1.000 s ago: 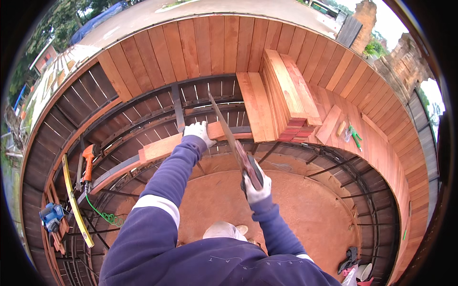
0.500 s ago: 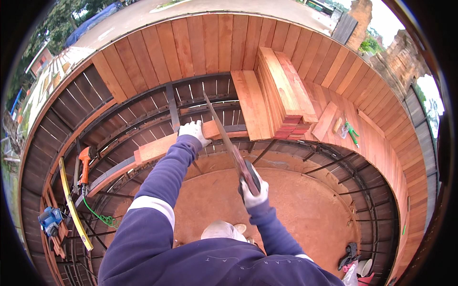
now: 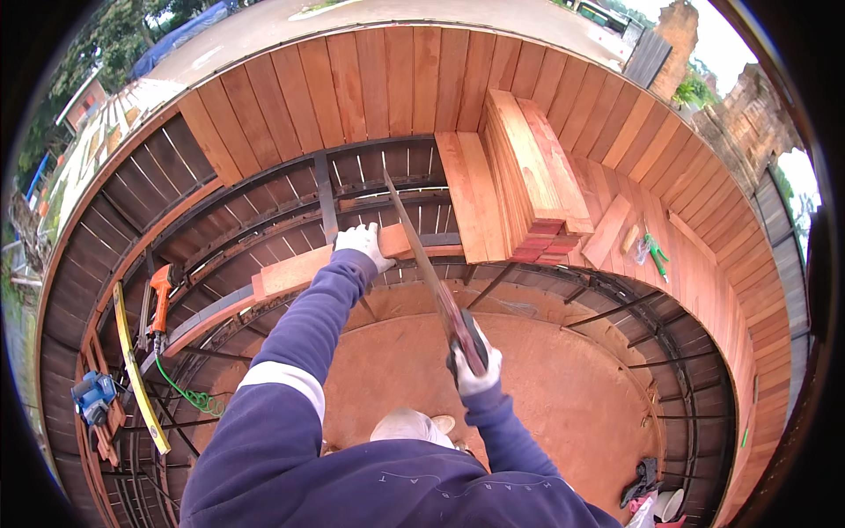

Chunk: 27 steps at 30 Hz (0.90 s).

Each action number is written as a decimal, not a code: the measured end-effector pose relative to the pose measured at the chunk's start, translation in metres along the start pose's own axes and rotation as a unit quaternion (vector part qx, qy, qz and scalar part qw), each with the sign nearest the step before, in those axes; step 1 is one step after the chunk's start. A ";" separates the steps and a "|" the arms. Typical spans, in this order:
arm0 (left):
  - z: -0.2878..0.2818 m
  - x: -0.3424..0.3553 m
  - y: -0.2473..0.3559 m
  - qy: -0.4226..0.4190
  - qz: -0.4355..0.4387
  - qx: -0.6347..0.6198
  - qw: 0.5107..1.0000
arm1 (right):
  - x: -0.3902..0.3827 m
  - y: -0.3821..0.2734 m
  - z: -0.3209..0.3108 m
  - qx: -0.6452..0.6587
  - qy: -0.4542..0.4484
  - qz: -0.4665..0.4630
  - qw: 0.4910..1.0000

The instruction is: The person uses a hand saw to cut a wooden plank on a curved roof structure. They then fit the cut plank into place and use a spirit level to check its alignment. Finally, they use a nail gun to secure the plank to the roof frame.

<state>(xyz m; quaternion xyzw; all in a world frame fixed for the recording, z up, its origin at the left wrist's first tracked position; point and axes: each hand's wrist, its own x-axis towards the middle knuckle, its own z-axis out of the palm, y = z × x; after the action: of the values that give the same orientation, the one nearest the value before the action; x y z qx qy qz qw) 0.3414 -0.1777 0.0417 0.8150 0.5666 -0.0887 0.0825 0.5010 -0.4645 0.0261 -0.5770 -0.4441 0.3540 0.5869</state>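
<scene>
My right hand [image 3: 478, 363], in a white glove, grips the dark handle of a handsaw [image 3: 421, 253]. The long blade slants away up and left, crossing the right end of a wooden board [image 3: 297, 271]. My gloved left hand [image 3: 363, 244] is closed over that board near the blade, with its fingers on the far side. The board lies along the inner curved rail [image 3: 211, 319] of a dark metal bench frame. How deep the blade sits in the wood cannot be made out.
Stacked planks [image 3: 528, 176] stand right of the saw, on the slatted seat. Beyond them lie a loose plank [image 3: 607, 231] and a green-handled tool [image 3: 655, 255]. At left are an orange nail gun [image 3: 162, 295] with a green hose, a yellow level [image 3: 136, 374] and a blue power tool [image 3: 93, 398].
My right hand has drawn the handsaw slightly back toward me. My left hand stays on the board. The whole view has shifted a little.
</scene>
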 end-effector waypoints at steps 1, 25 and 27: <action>0.000 0.001 0.002 0.000 0.003 -0.002 1.000 | 0.027 0.021 0.010 -0.065 0.024 -0.093 0.993; 0.004 0.002 -0.005 -0.017 -0.004 0.006 1.000 | -0.093 -0.020 -0.048 -0.100 -0.007 0.025 0.995; 0.004 0.003 -0.004 -0.027 -0.012 -0.001 1.000 | -0.086 -0.014 -0.048 -0.100 -0.014 0.026 0.995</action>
<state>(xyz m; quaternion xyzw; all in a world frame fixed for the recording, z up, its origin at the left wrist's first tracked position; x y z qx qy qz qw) 0.3386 -0.1742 0.0372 0.8051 0.5743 -0.1113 0.0979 0.5133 -0.5630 0.0330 -0.6390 -0.4707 0.3309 0.5105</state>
